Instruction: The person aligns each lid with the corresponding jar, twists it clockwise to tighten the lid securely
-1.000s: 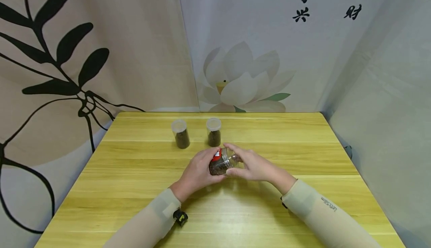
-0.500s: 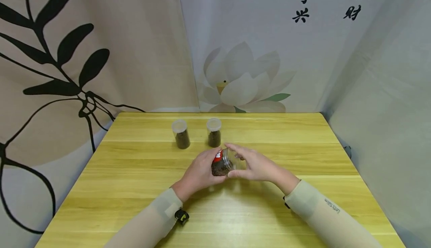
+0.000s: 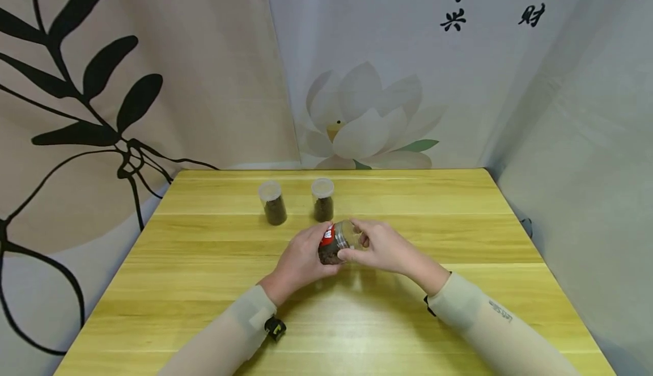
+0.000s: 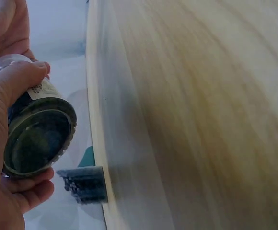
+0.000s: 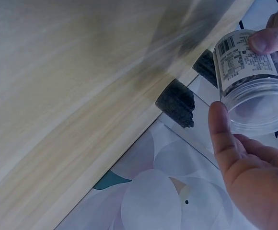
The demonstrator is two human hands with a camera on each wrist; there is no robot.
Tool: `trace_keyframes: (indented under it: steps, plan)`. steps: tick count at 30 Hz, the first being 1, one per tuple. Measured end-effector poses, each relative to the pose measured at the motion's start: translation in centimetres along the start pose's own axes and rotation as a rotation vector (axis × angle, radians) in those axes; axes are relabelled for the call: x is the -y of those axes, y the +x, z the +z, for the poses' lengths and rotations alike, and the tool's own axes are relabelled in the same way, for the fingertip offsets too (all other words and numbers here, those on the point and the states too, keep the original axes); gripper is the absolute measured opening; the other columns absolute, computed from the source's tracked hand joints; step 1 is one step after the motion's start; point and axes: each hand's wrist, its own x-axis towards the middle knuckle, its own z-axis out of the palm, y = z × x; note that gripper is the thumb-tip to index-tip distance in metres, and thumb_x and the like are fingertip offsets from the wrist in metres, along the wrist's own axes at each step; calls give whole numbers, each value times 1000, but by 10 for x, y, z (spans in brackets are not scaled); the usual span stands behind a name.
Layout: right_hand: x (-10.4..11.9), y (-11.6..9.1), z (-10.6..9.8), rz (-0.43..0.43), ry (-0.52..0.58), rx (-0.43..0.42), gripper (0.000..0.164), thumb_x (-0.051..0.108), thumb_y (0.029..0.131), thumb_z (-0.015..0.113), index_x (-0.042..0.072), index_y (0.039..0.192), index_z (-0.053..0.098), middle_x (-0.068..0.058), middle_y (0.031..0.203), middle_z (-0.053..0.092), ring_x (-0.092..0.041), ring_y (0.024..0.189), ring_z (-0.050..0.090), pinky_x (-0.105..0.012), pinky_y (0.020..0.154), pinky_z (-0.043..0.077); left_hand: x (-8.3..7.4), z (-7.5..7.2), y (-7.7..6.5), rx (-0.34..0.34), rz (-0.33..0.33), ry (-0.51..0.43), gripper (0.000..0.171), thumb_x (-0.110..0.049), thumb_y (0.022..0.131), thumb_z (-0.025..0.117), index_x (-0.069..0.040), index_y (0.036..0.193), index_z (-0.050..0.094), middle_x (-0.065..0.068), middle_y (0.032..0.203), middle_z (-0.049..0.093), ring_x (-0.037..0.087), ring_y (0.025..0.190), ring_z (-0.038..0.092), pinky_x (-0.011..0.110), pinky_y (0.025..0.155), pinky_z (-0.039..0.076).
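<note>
A clear screw-top jar [image 3: 329, 251] with dark contents and a red label is tilted on its side above the table. My left hand [image 3: 301, 257] grips its body, thumb on top and fingers underneath. Its round base [image 4: 38, 141] faces the left wrist camera. Around the clear lid end [image 5: 259, 110] my right hand [image 3: 380, 245] is curled, with the thumb against the ribbed neck and the forefinger over the upper side. A white printed label with a barcode [image 5: 239, 55] shows in the right wrist view. The palm side of the left hand hides part of the jar.
Two clear containers with pale lids and dark contents, one at left [image 3: 273, 203] and one nearer the middle [image 3: 323, 200], stand upright behind the hands on the wooden table [image 3: 204, 268]. Printed cloth backdrops [image 3: 367, 121] rise behind the table.
My right thumb has shifted left onto the jar's neck, and the right fingers have curled further over the lid end. The jar has moved slightly up and left. Both standing containers stay put.
</note>
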Motion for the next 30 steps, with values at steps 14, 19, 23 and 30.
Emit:
trace_keyframes:
  steps: [14, 19, 23, 30]
  plan:
    - [-4, 4, -5, -19, 72, 28, 78, 48, 97, 78, -4, 150, 55, -17, 122, 73, -11, 89, 70, -24, 77, 60, 1, 4, 1, -105, 87, 73, 92, -35, 67, 102, 3, 139, 60, 20, 130, 73, 34, 112, 75, 46, 95, 66]
    - [-6, 5, -5, -8, 85, 36, 79, 50, 97, 77, -5, 150, 55, -15, 122, 73, -11, 91, 70, -24, 77, 60, 0, 4, 1, -112, 104, 118, 92, -37, 67, 102, 3, 139, 60, 20, 130, 73, 32, 111, 75, 46, 97, 65]
    - [-6, 5, -5, 14, 101, 48, 81, 50, 97, 77, -4, 152, 53, -15, 123, 73, -13, 94, 71, -27, 81, 62, 0, 4, 2, -94, 95, 98, 92, -37, 69, 102, 3, 140, 60, 19, 131, 73, 32, 111, 75, 46, 97, 65]
    - [-8, 3, -6, -91, 62, 71, 96, 48, 90, 85, 8, 164, 39, -16, 150, 62, -26, 118, 71, -44, 99, 62, 1, -8, 6, 63, -27, -74, 92, -29, 71, 99, 0, 147, 56, 17, 139, 69, 31, 117, 72, 41, 96, 65]
